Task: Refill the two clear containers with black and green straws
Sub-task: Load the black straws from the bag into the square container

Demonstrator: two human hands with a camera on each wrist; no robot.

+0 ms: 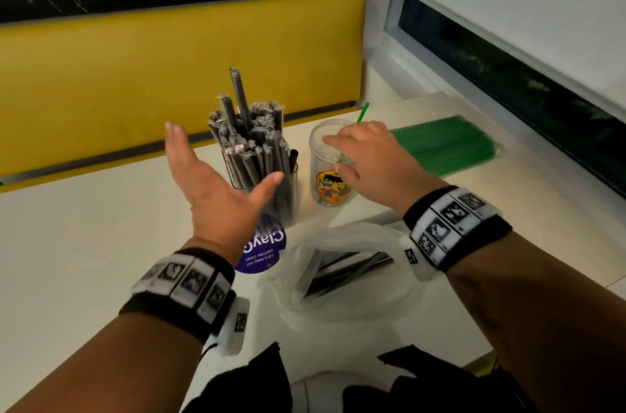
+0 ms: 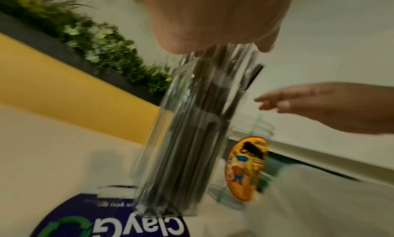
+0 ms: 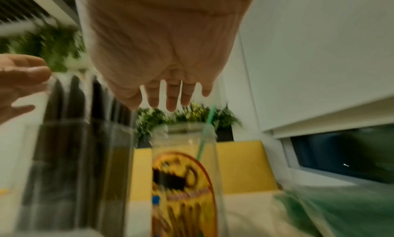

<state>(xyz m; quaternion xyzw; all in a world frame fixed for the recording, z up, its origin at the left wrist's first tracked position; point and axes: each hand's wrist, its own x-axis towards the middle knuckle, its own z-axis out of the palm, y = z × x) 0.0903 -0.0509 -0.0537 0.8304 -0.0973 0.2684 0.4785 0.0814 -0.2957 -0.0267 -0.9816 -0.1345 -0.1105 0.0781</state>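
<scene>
A tall clear container (image 1: 271, 175) packed with wrapped black straws (image 1: 244, 128) stands mid-table. My left hand (image 1: 216, 172) hovers just left of it, fingers straight and thumb spread, holding nothing. To its right stands a clear jar (image 1: 330, 185) with a yellow sticker and a single green straw (image 1: 361, 113) in it. My right hand (image 1: 362, 151) hangs over the jar's mouth with fingers extended and empty. In the right wrist view the right hand's fingers (image 3: 170, 99) spread above the jar (image 3: 183, 173). The left wrist view shows the black straw container (image 2: 185, 148) below my left hand (image 2: 213, 18).
A flat pack of green straws (image 1: 443, 145) lies on the table at the right, near the window. A clear plastic bag with black straws (image 1: 345, 267) lies in front of the containers. A purple round sticker (image 1: 264, 250) is on the table. A yellow bench back (image 1: 169, 74) runs behind.
</scene>
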